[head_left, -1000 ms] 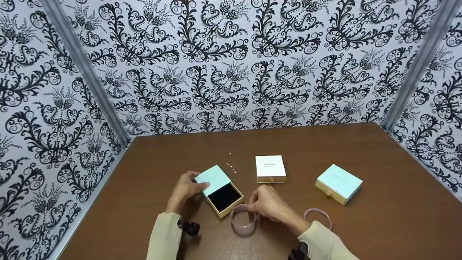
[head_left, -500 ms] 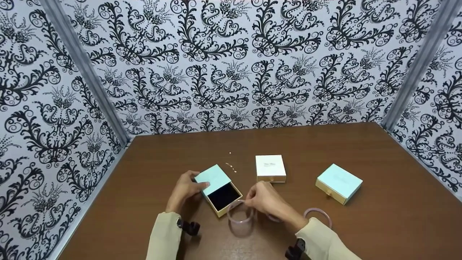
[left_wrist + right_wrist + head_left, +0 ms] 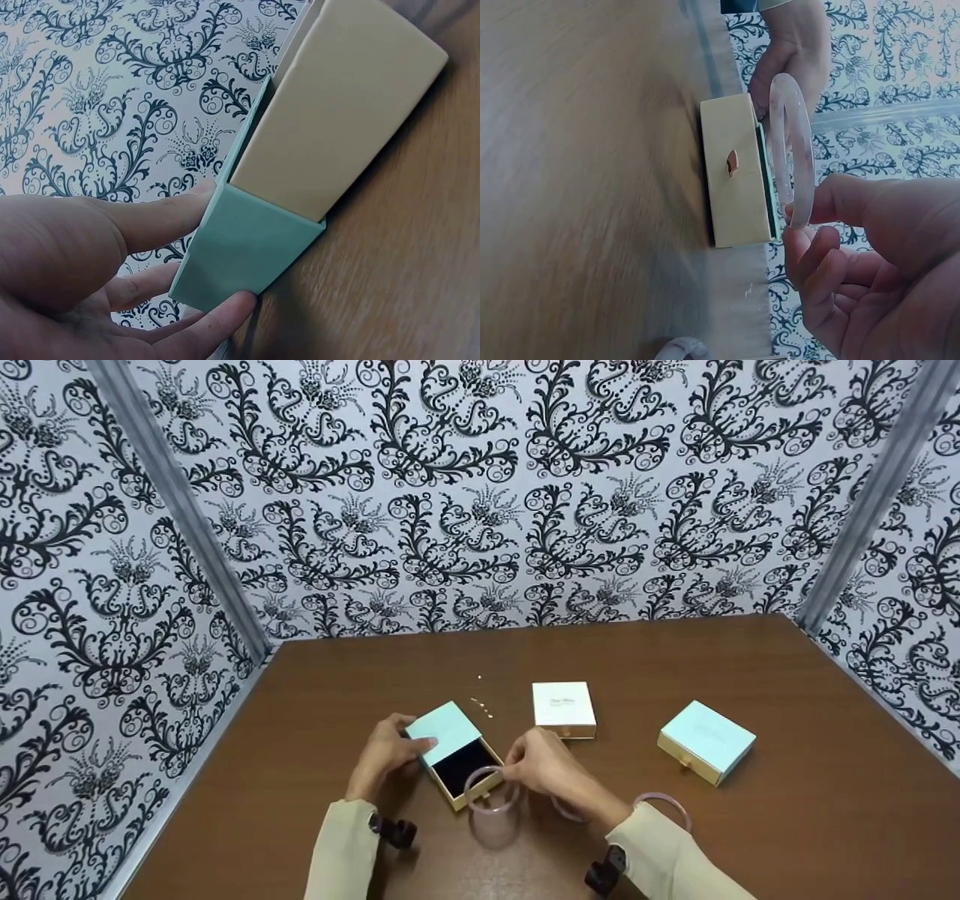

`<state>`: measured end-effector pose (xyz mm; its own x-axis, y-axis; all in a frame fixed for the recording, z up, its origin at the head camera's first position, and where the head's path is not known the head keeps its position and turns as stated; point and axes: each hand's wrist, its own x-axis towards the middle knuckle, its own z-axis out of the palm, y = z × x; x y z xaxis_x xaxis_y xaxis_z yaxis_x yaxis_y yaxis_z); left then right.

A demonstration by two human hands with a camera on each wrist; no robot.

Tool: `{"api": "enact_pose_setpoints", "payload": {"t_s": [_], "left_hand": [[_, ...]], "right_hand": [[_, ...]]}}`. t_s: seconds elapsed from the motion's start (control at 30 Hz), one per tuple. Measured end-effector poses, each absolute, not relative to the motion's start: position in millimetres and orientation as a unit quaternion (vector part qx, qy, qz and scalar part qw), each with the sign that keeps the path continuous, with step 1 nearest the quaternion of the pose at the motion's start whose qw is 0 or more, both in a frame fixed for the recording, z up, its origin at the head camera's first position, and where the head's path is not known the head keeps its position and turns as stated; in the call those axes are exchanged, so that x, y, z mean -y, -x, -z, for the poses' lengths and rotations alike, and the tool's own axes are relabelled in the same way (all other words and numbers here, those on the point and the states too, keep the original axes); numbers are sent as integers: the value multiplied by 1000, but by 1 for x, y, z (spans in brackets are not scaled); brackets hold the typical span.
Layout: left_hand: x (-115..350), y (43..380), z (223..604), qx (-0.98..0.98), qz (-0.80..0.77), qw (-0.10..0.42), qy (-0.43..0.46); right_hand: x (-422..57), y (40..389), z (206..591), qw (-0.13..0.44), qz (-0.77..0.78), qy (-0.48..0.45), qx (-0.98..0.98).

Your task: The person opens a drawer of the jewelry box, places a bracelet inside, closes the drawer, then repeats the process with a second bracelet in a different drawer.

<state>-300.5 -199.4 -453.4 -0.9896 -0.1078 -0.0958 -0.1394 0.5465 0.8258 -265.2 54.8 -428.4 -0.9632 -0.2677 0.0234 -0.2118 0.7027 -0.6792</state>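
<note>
My left hand (image 3: 386, 754) grips the mint sleeve of a drawer box (image 3: 448, 727), thumb on top and fingers along its side; the left wrist view shows the same sleeve (image 3: 247, 244) between thumb and fingers. Its cream drawer (image 3: 345, 105) is pulled part way out, with a black lining (image 3: 457, 765). Between thumb and fingertips my right hand (image 3: 546, 761) pinches a translucent pale pink bangle (image 3: 492, 812). This bangle (image 3: 802, 157) is tilted up, just above the drawer's front edge near its small pull tab (image 3: 733, 163).
Another bangle (image 3: 568, 812) lies partly hidden under the right forearm, and a further one (image 3: 667, 797) lies beside the right sleeve. A white drawer box (image 3: 562, 705) and a second mint box (image 3: 707, 737) stand closed behind. Small whitish pieces (image 3: 484, 708) lie past the left box.
My right hand has carried the bangle leftward and away from me, from in front of the drawer to over its front edge. The left hand and its box have hardly moved.
</note>
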Motion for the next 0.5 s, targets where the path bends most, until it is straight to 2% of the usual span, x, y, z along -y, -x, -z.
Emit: {"api": "enact_pose_setpoints", "payload": {"t_s": [0.33, 0.5], "left_hand": [[200, 301, 452, -878, -472, 22, 79], [201, 300, 451, -873, -482, 28, 68]], "right_hand": [[-46, 276, 433, 33, 360, 123, -924], [-43, 278, 439, 7, 368, 128, -921]]}}
